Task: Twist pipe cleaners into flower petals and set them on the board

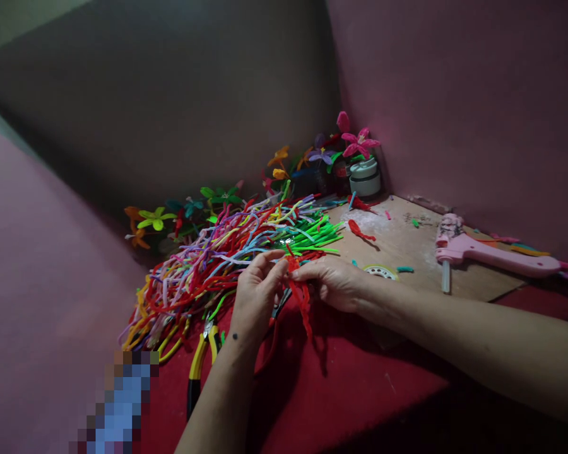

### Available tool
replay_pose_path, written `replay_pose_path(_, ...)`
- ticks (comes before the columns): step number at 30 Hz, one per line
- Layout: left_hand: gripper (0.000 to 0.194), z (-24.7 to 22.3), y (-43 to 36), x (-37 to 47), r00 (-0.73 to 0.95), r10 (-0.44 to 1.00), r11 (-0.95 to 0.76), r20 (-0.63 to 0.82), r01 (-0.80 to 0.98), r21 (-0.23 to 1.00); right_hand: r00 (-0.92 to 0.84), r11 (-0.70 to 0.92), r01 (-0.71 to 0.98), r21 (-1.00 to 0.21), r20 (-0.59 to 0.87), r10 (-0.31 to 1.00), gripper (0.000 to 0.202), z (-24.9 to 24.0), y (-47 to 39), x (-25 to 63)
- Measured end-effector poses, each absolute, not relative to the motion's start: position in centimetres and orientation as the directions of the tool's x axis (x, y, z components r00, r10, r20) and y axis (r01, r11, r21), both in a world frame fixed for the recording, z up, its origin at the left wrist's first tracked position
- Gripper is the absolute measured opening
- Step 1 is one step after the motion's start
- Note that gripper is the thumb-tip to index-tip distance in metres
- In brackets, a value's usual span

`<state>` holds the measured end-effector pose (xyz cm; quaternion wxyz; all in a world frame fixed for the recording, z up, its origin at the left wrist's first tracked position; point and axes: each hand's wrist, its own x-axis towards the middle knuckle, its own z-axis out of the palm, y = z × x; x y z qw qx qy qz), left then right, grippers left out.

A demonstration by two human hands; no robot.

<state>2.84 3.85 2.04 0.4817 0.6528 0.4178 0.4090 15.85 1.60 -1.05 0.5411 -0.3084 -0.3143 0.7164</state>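
Between my two hands hangs a bunch of red pipe cleaners [305, 309], bent into narrow loops with their ends pointing down. My left hand [260, 284] pinches its upper part between thumb and fingers. From the other side, my right hand [334, 280] grips the same red piece with thumb and curled fingers. Just behind the hands lies a large heap of many-coloured pipe cleaners [218, 252], with bright green ones [319, 233] at its right end. Yellow-and-black pliers [197, 362] rest left of my left wrist. A red-handled tool [271, 347] is partly hidden behind that wrist.
A pink glue gun [497, 253] lies on the wooden board [421, 252] at right, near a red twisted loop [360, 231] and a white ring [381, 272]. Pipe-cleaner flowers [360, 142] and a pale jar [365, 179] stand along the wall. Red cloth [350, 391] covers the front.
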Motion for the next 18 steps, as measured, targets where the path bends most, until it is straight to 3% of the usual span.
replay_pose_path(2, 0.030, 1.9, 4.0, 2.7, 0.317, 0.942, -0.161, 0.113, 0.131, 0.978, -0.161, -0.174, -0.600, -0.781, -0.095, 0.982, 0.004, -0.9, 1.9, 16.2)
replay_pose_path(6, 0.027, 1.4, 4.0, 2.7, 0.495, 0.861, 0.040, -0.114, 0.157, 0.987, -0.014, -0.066, -0.602, -0.795, -0.072, 0.997, 0.012, -1.0, 2.5, 16.6)
replay_pose_path(9, 0.025, 0.8, 3.8, 3.0, 0.578, 0.794, 0.124, -0.190, 0.151, 0.981, 0.002, -0.019, -0.586, -0.810, -0.025, 1.000, 0.015, -1.1, 2.5, 16.5)
replay_pose_path(12, 0.022, 0.4, 3.6, 3.5, 0.563, 0.805, 0.148, -0.186, 0.113, 0.983, -0.002, 0.007, -0.589, -0.808, 0.009, 1.000, 0.017, -1.1, 2.3, 16.2)
replay_pose_path(18, 0.019, 0.4, 2.7, 4.5, 0.519, 0.814, 0.267, -0.261, 0.064, 0.961, 0.059, -0.035, -0.677, -0.735, -0.101, 0.993, 0.011, -1.1, 2.3, 15.9)
